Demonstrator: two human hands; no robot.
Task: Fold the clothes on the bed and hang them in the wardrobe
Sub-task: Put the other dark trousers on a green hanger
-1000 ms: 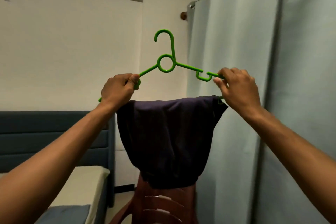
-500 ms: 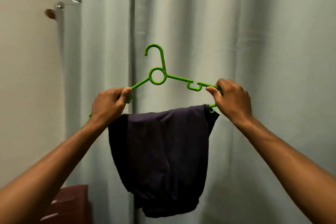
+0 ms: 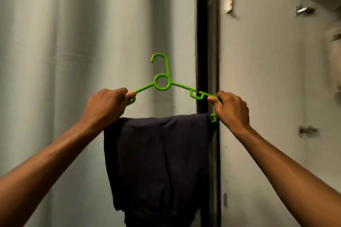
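- Both hands are raised in front of the camera, each gripping one end of a green hanger (image 3: 167, 84) held level between them.
- At the left, the left hand (image 3: 106, 106) is curled round the hanger's left arm, thumb tip pressed on the top of the bar, fingers wrapped under it.
- Behind that hand hangs a pale grey curtain (image 3: 64, 61) in long vertical folds, filling the left half of the view.
- In the middle, the hanger's hook points up and opens to the left, above a round ring where the two arms meet.
- A dark garment (image 3: 158, 162) is draped over the hanger's lower bar, hanging down between the two forearms and past the bottom edge of the view.
- To the right, the right hand (image 3: 230, 108) is closed round the hanger's right end, just past its small notches, thumb on the near side.
- Behind it runs a dark vertical gap (image 3: 202, 51), then a pale door (image 3: 262, 79) with small metal fittings, blurred.
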